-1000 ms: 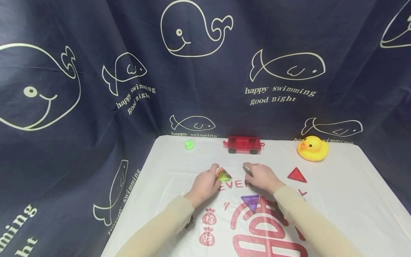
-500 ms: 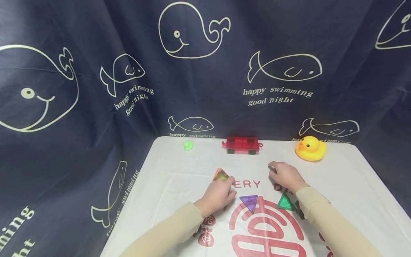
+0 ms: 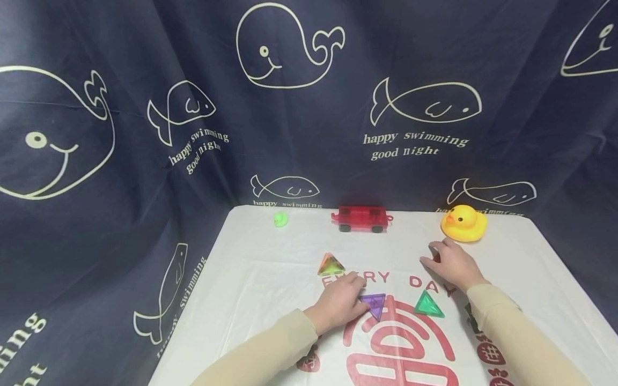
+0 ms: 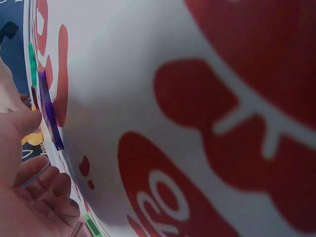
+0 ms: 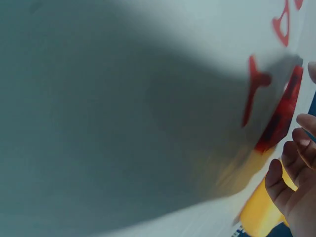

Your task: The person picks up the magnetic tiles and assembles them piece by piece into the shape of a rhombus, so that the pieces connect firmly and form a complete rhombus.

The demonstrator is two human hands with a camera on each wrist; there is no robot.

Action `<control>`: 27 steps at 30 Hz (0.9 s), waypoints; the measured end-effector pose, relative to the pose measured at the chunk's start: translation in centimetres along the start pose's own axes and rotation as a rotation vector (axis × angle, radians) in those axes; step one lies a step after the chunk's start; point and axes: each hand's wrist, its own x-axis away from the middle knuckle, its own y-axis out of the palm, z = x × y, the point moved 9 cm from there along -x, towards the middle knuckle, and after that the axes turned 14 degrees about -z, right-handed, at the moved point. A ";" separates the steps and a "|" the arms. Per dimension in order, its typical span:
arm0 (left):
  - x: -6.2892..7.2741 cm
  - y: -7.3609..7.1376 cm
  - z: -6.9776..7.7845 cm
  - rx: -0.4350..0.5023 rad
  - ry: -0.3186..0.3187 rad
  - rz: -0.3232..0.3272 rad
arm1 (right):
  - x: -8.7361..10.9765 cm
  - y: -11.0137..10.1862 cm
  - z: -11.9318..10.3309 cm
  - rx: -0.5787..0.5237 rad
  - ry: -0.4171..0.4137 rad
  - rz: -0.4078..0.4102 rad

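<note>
In the head view my left hand [image 3: 334,303] is low over the cloth, its thumb right at the left edge of a purple triangular tile [image 3: 376,305]. In the left wrist view its fingers [image 4: 47,190] are loosely bent beside that tile, not gripping it. Just beyond this hand lies an orange and yellow-green triangular tile [image 3: 331,265]. My right hand [image 3: 457,265] hovers with thumb and fingers apart, holding nothing. A red triangular tile [image 5: 280,116] lies close to its fingers in the right wrist view, hidden under the hand from the head. A green triangular tile [image 3: 428,305] lies between both arms.
Along the back edge of the white table cover [image 3: 260,241] stand a small green duck [image 3: 281,219], a red wheeled car base [image 3: 362,219] and a large yellow duck [image 3: 464,222]. A dark blue printed curtain [image 3: 309,139] hangs behind and at both sides.
My left hand has left the orange and yellow-green tile and moved right and nearer, to the purple tile. My right hand has moved right over the red tile, uncovering the green one.
</note>
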 end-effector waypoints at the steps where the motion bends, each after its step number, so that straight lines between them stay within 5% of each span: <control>1: 0.0 0.1 0.1 0.003 0.000 -0.007 | 0.2 0.0 0.3 -0.004 0.007 -0.003; 9: -0.5 0.7 1.3 -0.031 0.040 -0.028 | 1.1 0.7 2.0 -0.046 0.044 -0.039; 15: -1.0 1.6 2.0 -0.049 0.064 -0.068 | 1.6 0.9 2.7 -0.055 -0.001 -0.044; 27: -1.1 2.2 2.1 -0.066 0.070 -0.093 | 1.6 0.8 3.3 -0.130 0.007 -0.037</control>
